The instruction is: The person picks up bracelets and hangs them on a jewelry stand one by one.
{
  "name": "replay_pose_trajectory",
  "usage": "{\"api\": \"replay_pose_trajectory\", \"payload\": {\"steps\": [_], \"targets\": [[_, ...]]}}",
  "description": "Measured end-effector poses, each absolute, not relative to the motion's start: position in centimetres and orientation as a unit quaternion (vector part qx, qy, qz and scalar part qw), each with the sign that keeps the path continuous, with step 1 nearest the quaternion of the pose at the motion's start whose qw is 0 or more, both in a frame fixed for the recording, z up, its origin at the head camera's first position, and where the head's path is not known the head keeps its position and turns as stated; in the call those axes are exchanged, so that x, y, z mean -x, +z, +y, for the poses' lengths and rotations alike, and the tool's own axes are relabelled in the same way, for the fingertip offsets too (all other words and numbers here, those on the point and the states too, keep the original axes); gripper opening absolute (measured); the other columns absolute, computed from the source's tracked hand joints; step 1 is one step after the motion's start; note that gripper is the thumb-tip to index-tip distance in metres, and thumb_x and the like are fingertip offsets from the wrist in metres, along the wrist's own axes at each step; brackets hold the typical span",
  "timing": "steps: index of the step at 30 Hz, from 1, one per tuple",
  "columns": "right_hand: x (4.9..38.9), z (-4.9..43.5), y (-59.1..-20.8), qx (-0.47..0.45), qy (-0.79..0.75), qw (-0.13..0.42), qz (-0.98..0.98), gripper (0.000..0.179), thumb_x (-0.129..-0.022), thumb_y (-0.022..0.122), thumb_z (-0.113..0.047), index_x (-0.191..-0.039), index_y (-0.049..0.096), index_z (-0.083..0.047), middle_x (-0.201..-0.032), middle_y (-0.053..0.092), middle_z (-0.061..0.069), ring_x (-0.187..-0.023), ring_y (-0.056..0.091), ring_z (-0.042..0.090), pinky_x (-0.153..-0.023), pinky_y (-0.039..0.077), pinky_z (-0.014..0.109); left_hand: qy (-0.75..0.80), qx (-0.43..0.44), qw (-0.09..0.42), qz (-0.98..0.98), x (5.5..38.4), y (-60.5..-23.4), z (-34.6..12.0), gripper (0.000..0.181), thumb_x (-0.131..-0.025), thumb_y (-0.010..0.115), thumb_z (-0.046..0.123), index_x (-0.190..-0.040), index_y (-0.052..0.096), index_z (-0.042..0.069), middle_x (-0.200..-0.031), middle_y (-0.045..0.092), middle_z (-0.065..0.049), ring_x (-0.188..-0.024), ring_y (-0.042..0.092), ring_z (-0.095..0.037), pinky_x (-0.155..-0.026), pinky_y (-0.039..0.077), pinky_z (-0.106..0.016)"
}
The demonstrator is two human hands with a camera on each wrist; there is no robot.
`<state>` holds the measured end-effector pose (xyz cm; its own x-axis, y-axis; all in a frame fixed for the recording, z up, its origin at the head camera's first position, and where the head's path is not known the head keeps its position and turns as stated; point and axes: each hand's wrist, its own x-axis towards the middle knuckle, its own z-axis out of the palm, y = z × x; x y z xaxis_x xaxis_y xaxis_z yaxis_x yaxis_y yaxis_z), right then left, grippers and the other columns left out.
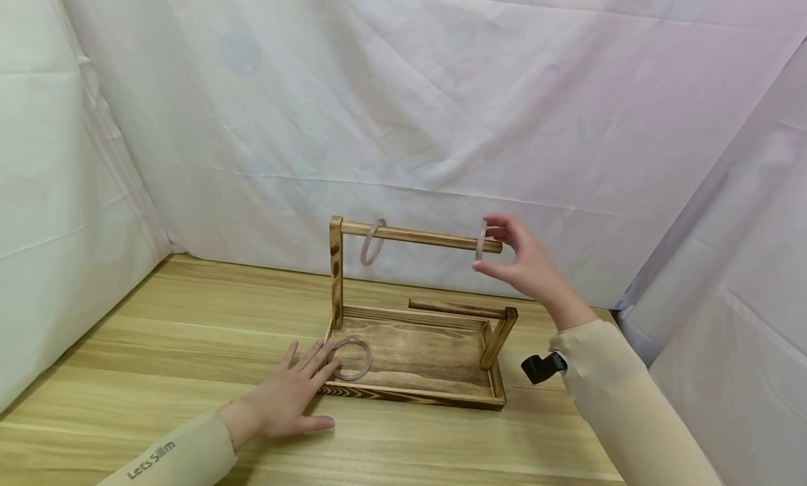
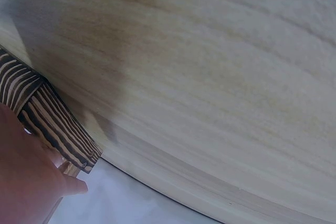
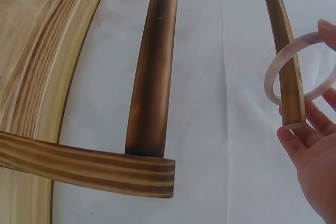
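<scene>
My right hand [image 1: 520,258] pinches a pale translucent bangle [image 1: 480,241] between thumb and fingers. In the right wrist view this bangle [image 3: 271,74] encircles the free end of the upper wooden bar [image 3: 292,90]. Further left along that bar hangs a second bangle [image 1: 364,251]. My left hand [image 1: 286,400], fingers straight and spread, rests on the left end of the wooden tray stand [image 1: 416,398]. A third bangle [image 1: 369,360] lies inside the tray, partly under the left fingertips. The left wrist view shows that hand [image 2: 26,171] against the stand's striped wooden edge [image 2: 60,127].
A left post [image 1: 337,276] carries the upper bar. The lower bar [image 1: 450,308] extends leftward from a shorter right post [image 1: 498,339]. The stand sits on a wood-grain table [image 1: 208,332], with white cloth [image 1: 410,108] behind. A black device [image 1: 543,367] is at the right sleeve.
</scene>
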<state>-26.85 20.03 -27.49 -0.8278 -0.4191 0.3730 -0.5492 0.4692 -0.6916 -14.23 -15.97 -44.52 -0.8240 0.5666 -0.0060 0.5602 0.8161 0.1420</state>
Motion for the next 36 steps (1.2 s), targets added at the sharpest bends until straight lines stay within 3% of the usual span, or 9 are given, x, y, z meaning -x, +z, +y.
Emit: {"api": "replay_pose_trajectory", "payload": {"steps": [10, 18, 36], "targets": [[26.8, 18.9, -27.1, -0.294, 0.401, 0.079, -0.864, 0.070, -0.075, 0.077, -0.012, -0.135, 0.041, -0.007, -0.130, 0.052, 0.014, -0.124, 0.046, 0.032, -0.108, 0.030, 0.054, 0.069, -0.301, 0.026, 0.951, 14.2, -44.1, -15.9, 0.093, -0.083, 0.039, 0.073, -0.146, 0.030, 0.004, -0.154, 0.016, -0.022, -0.142, 0.018, -0.039, -0.111, 0.011, -0.065], [26.7, 18.1, -26.9, -0.308, 0.385, 0.073, -0.867, 0.069, -0.076, 0.077, -0.013, -0.134, 0.041, -0.006, -0.132, 0.050, 0.014, -0.123, 0.048, 0.031, -0.106, 0.036, 0.050, 0.075, -0.297, 0.026, 0.952, 14.2, -44.4, -16.0, 0.092, -0.083, 0.043, 0.070, -0.146, 0.030, 0.004, -0.155, 0.016, -0.021, -0.143, 0.016, -0.037, -0.111, 0.009, -0.064], [26.8, 16.5, -26.9, -0.332, 0.380, 0.076, -0.860, 0.070, -0.073, 0.079, -0.012, -0.132, 0.042, -0.004, -0.129, 0.052, 0.013, -0.121, 0.051, 0.029, -0.106, 0.037, 0.049, 0.067, -0.298, 0.006, 0.952, 14.4, -44.4, -16.3, 0.092, -0.084, 0.044, 0.068, -0.146, 0.028, 0.001, -0.154, 0.018, -0.022, -0.142, 0.019, -0.039, -0.112, 0.011, -0.063]]}}
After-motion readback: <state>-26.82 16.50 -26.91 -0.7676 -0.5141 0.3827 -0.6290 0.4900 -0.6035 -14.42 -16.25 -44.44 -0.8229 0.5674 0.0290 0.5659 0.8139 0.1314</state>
